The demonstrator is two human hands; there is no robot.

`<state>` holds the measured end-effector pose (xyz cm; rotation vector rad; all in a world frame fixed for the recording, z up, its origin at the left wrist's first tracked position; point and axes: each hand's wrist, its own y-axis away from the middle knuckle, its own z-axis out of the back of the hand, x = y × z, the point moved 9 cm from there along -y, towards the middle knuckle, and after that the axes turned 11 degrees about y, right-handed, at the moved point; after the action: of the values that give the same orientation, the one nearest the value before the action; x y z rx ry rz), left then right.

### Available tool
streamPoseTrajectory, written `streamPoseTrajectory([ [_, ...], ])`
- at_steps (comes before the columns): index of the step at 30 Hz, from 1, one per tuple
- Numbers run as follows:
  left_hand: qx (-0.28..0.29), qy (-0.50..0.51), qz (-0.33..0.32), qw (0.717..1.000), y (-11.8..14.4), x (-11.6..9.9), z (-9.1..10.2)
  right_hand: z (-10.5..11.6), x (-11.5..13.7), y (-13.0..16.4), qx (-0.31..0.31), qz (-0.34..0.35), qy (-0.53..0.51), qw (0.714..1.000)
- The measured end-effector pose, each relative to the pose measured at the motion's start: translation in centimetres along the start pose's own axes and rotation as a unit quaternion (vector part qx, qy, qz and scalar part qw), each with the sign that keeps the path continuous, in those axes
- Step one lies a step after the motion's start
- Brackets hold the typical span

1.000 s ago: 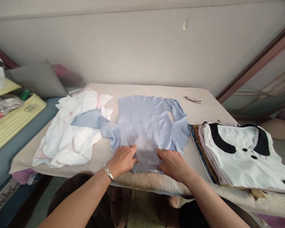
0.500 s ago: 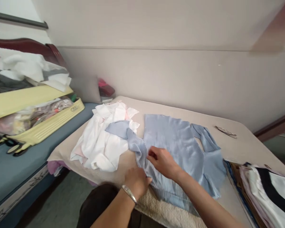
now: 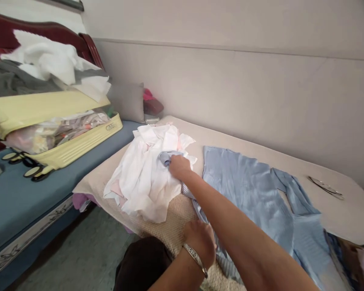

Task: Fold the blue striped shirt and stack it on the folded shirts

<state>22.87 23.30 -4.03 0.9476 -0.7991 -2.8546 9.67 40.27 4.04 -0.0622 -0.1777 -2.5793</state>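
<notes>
Now the right hand (image 3: 178, 166) has reached out to the blue sleeve (image 3: 166, 157).

- A home bedroom
- Wooden headboard (image 3: 48, 34) at ten o'clock, with heaped bedding (image 3: 48, 66)
- Open yellow suitcase (image 3: 75, 143) on a blue mattress (image 3: 21, 202) at nine o'clock
- Grey pillow (image 3: 128, 102) at eleven o'clock

Your right forearm (image 3: 230, 226) covers the near left part of the blue top (image 3: 248, 194), and your left hand (image 3: 200, 244) hides the hem under its fingers. The sleeve end (image 3: 166, 157) is bunched inside your right hand (image 3: 178, 167), so you cannot tell its shape. The stack of clothes (image 3: 352, 254) far right of your fingers is blurred and cut off by the edge.
</notes>
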Motion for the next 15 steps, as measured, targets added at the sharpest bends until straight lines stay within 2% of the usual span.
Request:
streamPoseTrajectory([
  [3, -0.007, -0.005, 0.003, 1.000, 0.7, -0.1, 0.8, 4.5, -5.4, 1.1, -0.058, -0.055, -0.022, 0.997],
  [6, -0.022, -0.006, 0.002, 1.000, 1.2, -0.2, 1.1, 10.0, -12.0, 4.2, -0.130, -0.077, -0.104, 0.983],
  [7, -0.027, -0.009, 0.003, 1.000, 1.3, -0.1, 1.1, 11.8, -14.5, 5.9, -0.174, -0.073, -0.213, 0.959],
  [9, -0.037, -0.019, 0.008, 0.999, 1.3, 0.0, 1.1, 14.1, -20.0, 9.6, -0.240, -0.072, -0.385, 0.888],
  [11, -0.043, -0.031, 0.014, 0.998, 1.3, 0.2, 1.1, 14.7, -25.5, 13.4, -0.286, -0.103, -0.454, 0.837],
  [12, -0.045, -0.037, 0.017, 0.998, 1.3, 0.2, 1.1, 14.4, -28.0, 15.3, -0.304, -0.125, -0.466, 0.821],
  [14, -0.046, -0.046, 0.022, 0.998, 1.2, 0.3, 1.1, 12.9, -32.5, 18.6, -0.322, -0.162, -0.461, 0.811],
  [15, -0.047, -0.049, 0.020, 0.997, 1.2, 0.2, 1.1, 11.7, -34.3, 20.0, -0.319, -0.176, -0.439, 0.821],
])
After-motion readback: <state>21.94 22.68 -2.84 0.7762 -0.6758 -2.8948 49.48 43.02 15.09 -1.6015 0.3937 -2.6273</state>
